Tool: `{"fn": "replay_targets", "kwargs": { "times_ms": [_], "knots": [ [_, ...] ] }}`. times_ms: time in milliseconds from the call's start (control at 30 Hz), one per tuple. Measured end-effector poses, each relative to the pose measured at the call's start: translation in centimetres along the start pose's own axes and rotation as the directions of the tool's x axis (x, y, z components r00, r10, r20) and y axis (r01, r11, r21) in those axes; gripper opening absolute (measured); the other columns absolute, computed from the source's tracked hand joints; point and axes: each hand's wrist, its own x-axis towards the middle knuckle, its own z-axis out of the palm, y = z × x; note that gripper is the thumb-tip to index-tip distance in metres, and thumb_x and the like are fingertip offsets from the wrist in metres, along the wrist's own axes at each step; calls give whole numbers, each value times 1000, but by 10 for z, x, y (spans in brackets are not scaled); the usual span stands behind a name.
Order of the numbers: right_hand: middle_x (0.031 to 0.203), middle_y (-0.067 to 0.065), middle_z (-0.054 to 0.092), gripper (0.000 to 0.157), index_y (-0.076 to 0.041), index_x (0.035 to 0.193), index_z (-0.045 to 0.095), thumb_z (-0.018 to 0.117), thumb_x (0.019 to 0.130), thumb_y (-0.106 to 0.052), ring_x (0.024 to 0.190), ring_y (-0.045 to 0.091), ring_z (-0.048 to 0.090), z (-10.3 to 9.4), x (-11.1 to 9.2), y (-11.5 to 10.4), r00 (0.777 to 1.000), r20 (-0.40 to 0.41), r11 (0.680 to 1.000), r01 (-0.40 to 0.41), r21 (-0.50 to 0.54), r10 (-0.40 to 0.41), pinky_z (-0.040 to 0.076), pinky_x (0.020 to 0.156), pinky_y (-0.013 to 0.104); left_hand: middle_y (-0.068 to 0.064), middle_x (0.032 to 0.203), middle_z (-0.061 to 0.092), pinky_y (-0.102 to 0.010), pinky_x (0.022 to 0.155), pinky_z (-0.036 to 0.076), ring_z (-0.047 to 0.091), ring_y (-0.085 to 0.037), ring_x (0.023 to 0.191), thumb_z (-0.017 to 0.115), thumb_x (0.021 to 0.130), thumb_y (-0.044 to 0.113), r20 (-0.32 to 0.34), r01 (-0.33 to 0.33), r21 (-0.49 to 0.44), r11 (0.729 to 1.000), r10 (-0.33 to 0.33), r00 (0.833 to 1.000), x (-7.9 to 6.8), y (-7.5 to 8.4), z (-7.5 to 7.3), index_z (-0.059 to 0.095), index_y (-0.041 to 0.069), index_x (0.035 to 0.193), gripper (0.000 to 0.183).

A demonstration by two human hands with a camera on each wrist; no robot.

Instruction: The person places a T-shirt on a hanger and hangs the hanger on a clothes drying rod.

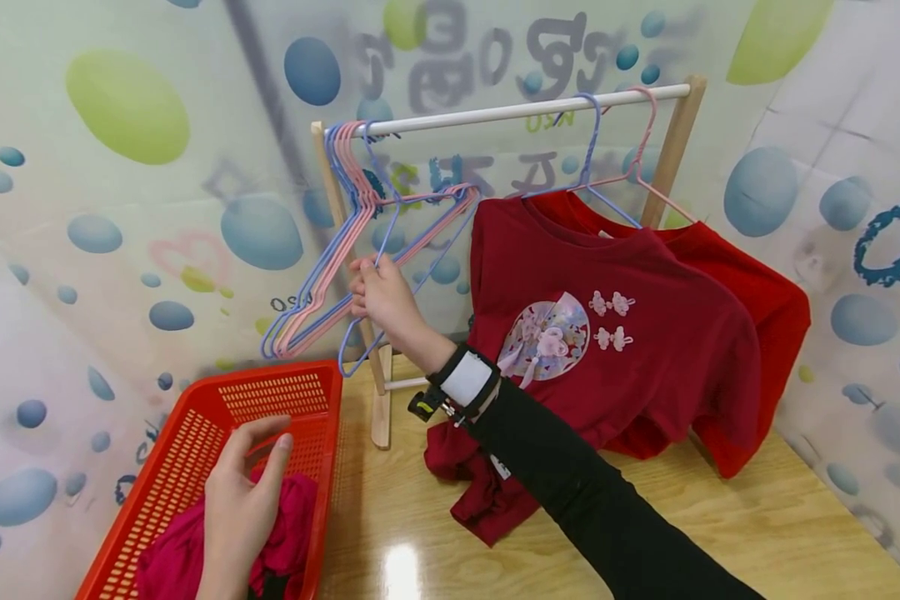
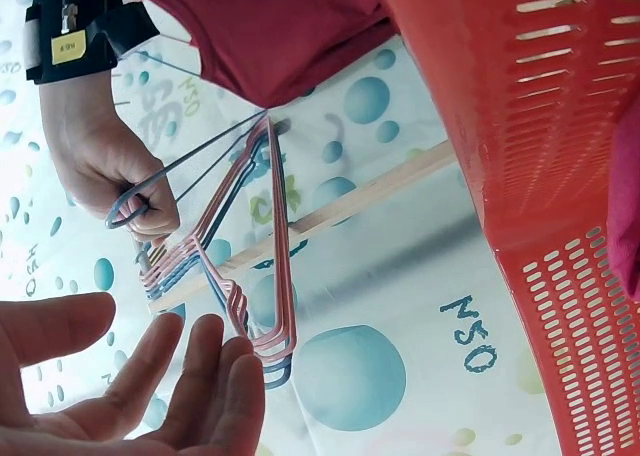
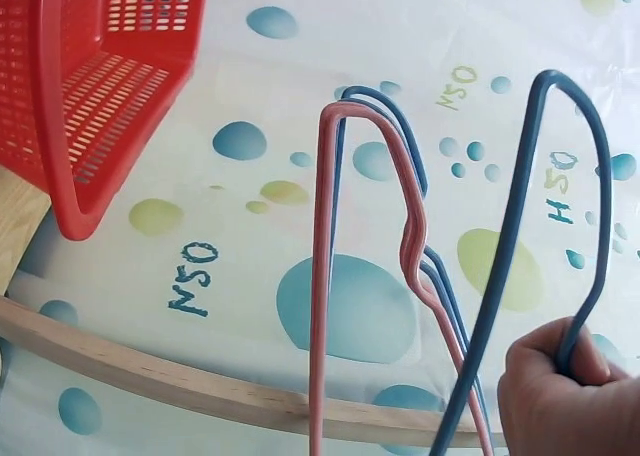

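My right hand (image 1: 392,307) grips one side of a blue wire hanger (image 3: 605,196), whose hook is on the rail at its left end. Beside it hangs a bunch of pink and blue hangers (image 1: 356,229). My left hand (image 1: 238,500) is held over the red basket (image 1: 332,467), thumb and fingers spread apart and holding nothing. In the left wrist view its fingers (image 2: 195,376) overlap the hanging bunch. Inside the basket lies bunched magenta cloth (image 1: 176,542).
The rack has a white rail (image 1: 495,115) and wooden posts (image 1: 678,150). On its right side hang a dark red shirt (image 1: 667,308) with a round floral patch and a brighter red garment (image 1: 783,308). A wooden tabletop (image 1: 817,533) lies beneath; a patterned sheet hangs behind.
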Motion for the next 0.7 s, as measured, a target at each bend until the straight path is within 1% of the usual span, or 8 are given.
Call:
{"fn": "replay_targets", "kwargs": {
  "times_ms": [133, 300, 433, 533, 633, 700],
  "knots": [
    [70, 0, 31, 21, -6, 106, 42, 28, 105, -21, 56, 9, 28, 0, -3, -5, 1000, 3, 1000, 1, 12, -1, 28, 52, 19, 10, 114, 61, -13, 83, 42, 56, 2, 101, 58, 95, 28, -5, -3, 2, 1000, 3, 1000, 0, 0, 0, 64, 16, 117, 26],
    [70, 0, 32, 21, -5, 107, 43, 29, 105, -21, 56, 9, 28, 1, -6, -12, 1000, -1, 1000, 21, -7, -21, 29, 53, 20, 9, 114, 61, -13, 83, 42, 56, 2, 101, 58, 95, 28, -2, 0, 11, 1000, 0, 1000, 1, 1, 1, 64, 15, 117, 26],
    [70, 1, 31, 21, -5, 110, 42, 28, 105, -21, 57, 10, 27, 0, -10, -18, 999, 18, 999, 36, -11, -36, 28, 54, 21, 9, 114, 60, -12, 83, 42, 55, 2, 101, 58, 95, 26, 3, 3, 15, 1000, -3, 1000, 0, 1, 1, 64, 16, 118, 25],
    [70, 2, 30, 21, -6, 109, 41, 27, 105, -21, 56, 10, 25, -2, -14, -22, 998, 39, 999, 42, 10, -42, 27, 54, 21, 9, 114, 60, -12, 83, 42, 55, 2, 101, 58, 95, 27, 7, 7, 14, 1000, -7, 1000, 0, 2, 1, 63, 16, 118, 26],
    [68, 1, 28, 19, -7, 107, 40, 27, 105, -21, 54, 10, 25, -3, -21, -24, 997, 61, 999, 39, 35, -41, 25, 53, 22, 9, 114, 60, -12, 83, 42, 56, 2, 101, 58, 95, 28, 9, 16, 16, 1000, -16, 1000, -1, 3, 0, 63, 17, 118, 26],
    [68, 2, 28, 19, -7, 106, 40, 27, 106, -21, 54, 10, 24, -5, -27, -25, 997, 74, 999, 33, 34, -35, 25, 53, 22, 9, 114, 60, -12, 82, 42, 56, 2, 101, 58, 95, 28, 10, 22, 18, 1000, -22, 1000, -1, 3, 0, 63, 17, 118, 26]
  ]
}}
